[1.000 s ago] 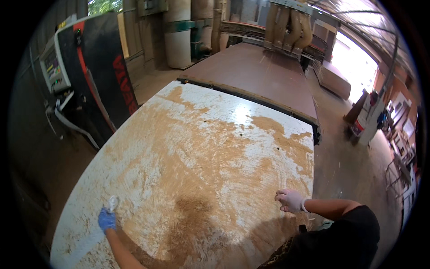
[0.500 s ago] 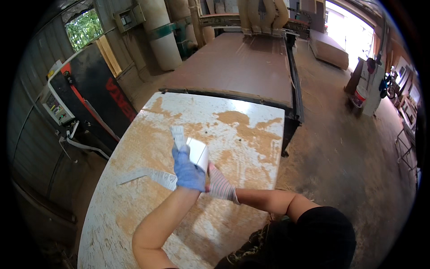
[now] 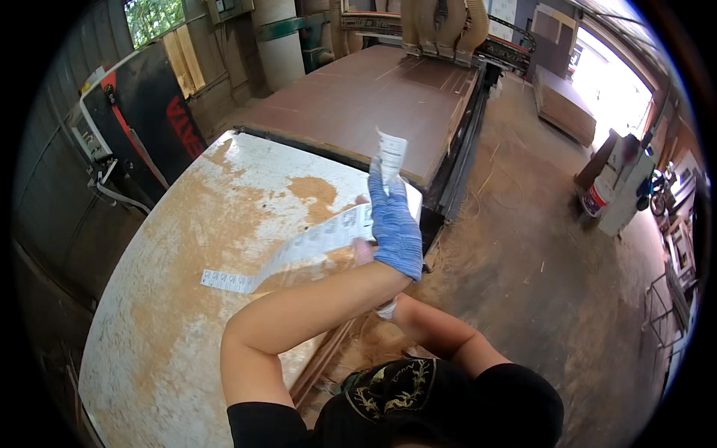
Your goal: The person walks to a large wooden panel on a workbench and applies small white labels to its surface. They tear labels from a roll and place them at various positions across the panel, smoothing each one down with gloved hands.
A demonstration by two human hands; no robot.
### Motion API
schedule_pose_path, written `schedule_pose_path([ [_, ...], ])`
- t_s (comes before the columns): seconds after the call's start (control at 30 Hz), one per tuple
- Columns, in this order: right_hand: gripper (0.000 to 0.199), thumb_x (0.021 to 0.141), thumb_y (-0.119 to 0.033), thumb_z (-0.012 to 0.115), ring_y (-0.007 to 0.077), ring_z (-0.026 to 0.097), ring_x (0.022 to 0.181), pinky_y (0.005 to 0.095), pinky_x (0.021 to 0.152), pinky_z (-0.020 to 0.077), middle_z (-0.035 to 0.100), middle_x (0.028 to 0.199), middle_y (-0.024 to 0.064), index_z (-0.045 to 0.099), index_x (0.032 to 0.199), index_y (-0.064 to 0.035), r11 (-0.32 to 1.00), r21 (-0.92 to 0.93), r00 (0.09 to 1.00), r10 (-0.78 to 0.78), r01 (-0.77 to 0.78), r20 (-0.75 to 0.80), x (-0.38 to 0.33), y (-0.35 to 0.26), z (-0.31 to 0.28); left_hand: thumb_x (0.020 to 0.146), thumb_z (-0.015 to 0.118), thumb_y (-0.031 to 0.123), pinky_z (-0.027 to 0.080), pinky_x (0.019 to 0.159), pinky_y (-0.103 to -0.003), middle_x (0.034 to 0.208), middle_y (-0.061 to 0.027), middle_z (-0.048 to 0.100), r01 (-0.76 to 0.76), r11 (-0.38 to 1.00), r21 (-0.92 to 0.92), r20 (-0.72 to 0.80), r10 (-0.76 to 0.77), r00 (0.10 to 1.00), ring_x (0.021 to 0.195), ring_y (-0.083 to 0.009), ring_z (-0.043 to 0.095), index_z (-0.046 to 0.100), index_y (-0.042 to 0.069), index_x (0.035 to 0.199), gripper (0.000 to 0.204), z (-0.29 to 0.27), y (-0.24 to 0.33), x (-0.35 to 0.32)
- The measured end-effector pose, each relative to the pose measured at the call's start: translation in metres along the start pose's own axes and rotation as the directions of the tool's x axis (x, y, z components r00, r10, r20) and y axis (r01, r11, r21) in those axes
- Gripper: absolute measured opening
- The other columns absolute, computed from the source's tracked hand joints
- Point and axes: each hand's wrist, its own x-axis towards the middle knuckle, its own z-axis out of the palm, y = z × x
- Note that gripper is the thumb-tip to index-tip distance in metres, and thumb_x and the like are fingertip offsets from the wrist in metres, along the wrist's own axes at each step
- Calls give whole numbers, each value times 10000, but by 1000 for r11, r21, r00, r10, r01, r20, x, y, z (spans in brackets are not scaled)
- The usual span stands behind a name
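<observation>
My left hand (image 3: 396,230), in a blue knit glove, is raised over the right edge of the white worktable (image 3: 179,216). A piece of printed label strip (image 3: 392,153) sticks up, pinched between its fingers. Behind it, my right hand (image 3: 364,251), in a pale striped glove, is mostly hidden by the left hand and forearm. It holds a white roll of labels (image 3: 413,197), of which only an edge shows. From the hands a long printed label strip (image 3: 302,248) trails down leftward, its end on the tabletop.
Patches of sawdust (image 3: 314,193) lie on the worktable. Beyond it is a large machine bed (image 3: 351,97) with a brown board and thick hoses (image 3: 448,30) above. A black control cabinet (image 3: 149,112) stands left; a white bucket (image 3: 597,196) sits on the floor at right.
Both hands have moved right and away, toward the table's right edge. The trailing strip now stretches farther, and the roll has become mostly hidden behind my left hand.
</observation>
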Motion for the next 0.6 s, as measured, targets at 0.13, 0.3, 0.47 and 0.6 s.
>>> schedule_pose_path([
  [0.13,321,866,-254,510,104,511,916,258,823,409,569,997,40,528,1080,-15,970,-13,970,-244,244,-11,11,-82,-60,920,339,243,296,975,-305,1286,-112,360,-221,667,712,232,74,970,1202,-198,336,296,81,1302,416,16,-76,10],
  [0.3,292,860,-191,484,105,527,899,248,802,422,583,982,26,535,1075,0,962,-272,946,-80,-9,-314,29,-153,-128,884,452,332,417,817,-273,1148,-73,435,-219,421,880,261,-43,964,945,-143,472,270,139,1307,499,41,-97,74],
  [0.47,287,863,-191,484,110,560,821,247,761,448,595,922,25,537,1085,-18,939,-337,963,-144,61,-228,35,-242,-178,833,539,335,430,803,-259,986,-68,552,-22,46,999,42,-488,872,873,-145,527,408,64,1222,492,1,-98,81],
  [0.6,260,871,-162,470,100,561,833,233,734,458,595,908,33,542,1075,-18,867,-494,970,-171,64,-175,33,-278,-188,780,637,215,447,815,-271,974,-28,594,25,131,991,74,-696,715,889,-106,548,538,30,1061,351,-59,-148,41],
])
